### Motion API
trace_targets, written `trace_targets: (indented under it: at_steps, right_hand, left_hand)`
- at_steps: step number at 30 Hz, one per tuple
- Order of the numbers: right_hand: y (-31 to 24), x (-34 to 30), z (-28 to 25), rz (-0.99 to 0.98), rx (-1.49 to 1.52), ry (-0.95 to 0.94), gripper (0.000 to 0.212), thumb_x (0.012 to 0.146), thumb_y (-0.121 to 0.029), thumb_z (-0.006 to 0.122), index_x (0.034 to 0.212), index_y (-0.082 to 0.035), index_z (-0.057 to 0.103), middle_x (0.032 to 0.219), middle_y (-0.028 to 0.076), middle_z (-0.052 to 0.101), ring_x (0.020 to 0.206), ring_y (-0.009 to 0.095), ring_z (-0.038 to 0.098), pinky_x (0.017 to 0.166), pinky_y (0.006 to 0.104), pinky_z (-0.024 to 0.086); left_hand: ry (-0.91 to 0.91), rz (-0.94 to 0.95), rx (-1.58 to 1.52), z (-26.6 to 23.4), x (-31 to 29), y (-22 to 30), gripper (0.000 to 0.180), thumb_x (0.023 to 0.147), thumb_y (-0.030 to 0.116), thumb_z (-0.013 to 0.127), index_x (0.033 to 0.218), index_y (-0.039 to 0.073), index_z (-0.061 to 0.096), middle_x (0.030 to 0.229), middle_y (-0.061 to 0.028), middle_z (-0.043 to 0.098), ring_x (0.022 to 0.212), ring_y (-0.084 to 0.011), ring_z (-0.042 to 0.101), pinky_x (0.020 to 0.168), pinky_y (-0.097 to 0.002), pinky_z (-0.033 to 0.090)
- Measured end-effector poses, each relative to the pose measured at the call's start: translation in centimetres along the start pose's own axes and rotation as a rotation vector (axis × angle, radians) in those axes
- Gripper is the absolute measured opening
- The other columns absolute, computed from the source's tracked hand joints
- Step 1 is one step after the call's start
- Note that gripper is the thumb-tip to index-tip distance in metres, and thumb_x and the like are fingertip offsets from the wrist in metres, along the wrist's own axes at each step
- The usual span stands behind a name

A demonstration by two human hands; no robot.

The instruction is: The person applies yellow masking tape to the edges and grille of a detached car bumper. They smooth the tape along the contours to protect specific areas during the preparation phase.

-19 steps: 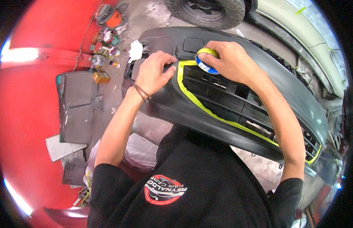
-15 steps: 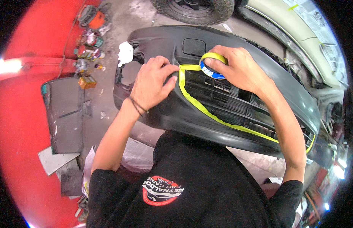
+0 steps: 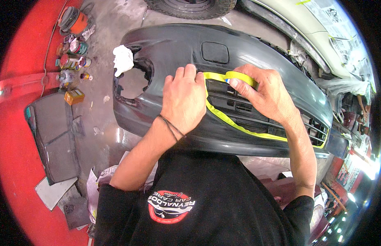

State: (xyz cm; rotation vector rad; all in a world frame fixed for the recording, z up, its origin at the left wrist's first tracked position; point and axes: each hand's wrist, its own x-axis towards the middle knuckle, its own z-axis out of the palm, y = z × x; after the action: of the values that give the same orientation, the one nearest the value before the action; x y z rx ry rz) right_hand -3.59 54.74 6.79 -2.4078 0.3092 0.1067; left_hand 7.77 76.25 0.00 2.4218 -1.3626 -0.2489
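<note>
We see a dark grey plastic bumper (image 3: 256, 53) with a smooth, faintly glossy skin, matt yellow paper tape (image 3: 235, 123) along its grille, a crumpled white cloth (image 3: 123, 59), and a rough, stained concrete floor (image 3: 102, 110).

Both our hands raised ahead, forearms converging from below.

Our left hand (image 3: 184, 100) lies palm-down, fingers together and extended, a thin dark band round the wrist. Our right hand (image 3: 268, 96) is curled, thumb and fingers closed in a grip, wrist bent inward, forearm extended.
</note>
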Motion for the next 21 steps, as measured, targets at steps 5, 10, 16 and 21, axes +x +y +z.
trace_targets:
  at_steps: [5,10,16,21]
  right_hand:
    - [0.7,-0.2,0.3,0.014,0.012,0.038,0.039,0.11,-0.041,0.074,0.114,-0.003,0.08,0.079,0.018,0.073,0.067,0.033,0.069,0.066,0.045,0.054]
    - [1.2,-0.4,0.5,-0.023,0.037,0.07,0.04,0.111,-0.043,0.073,0.113,-0.004,0.08,0.078,0.019,0.072,0.068,0.036,0.071,0.065,0.0467,0.054]
    - [2.0,-0.5,0.8,-0.026,0.051,0.087,0.04,0.111,-0.043,0.073,0.111,-0.004,0.079,0.078,0.019,0.072,0.067,0.037,0.071,0.065,0.0479,0.054]
    - [1.7,-0.4,0.5,-0.009,0.05,0.06,0.041,0.111,-0.044,0.072,0.11,-0.004,0.078,0.077,0.019,0.071,0.068,0.039,0.071,0.065,0.0487,0.054]
  left_hand:
    - [0.007,0.015,-0.094,-0.2,0.3,-1.3,0.035,0.095,0.008,0.068,0.127,-0.002,0.079,0.114,-0.0173,0.066,0.114,-0.0374,0.068,0.097,-0.051,0.055]
    - [0.147,-0.042,-0.28,-0.3,0.2,-5.0,0.036,0.096,0.001,0.059,0.127,0.002,0.077,0.117,-0.0212,0.066,0.111,-0.0424,0.069,0.101,-0.0492,0.057]
    - [0.018,0.002,-0.132,-1.3,-1.1,-1.6,0.037,0.098,0.004,0.059,0.131,0.002,0.076,0.116,-0.0231,0.067,0.11,-0.0439,0.071,0.097,-0.0524,0.058]
    - [-0.087,-0.141,-0.265,-1.0,-0.5,0.1,0.035,0.101,0.012,0.059,0.133,0.006,0.072,0.099,-0.0248,0.075,0.098,-0.0484,0.074,0.088,-0.0568,0.059]
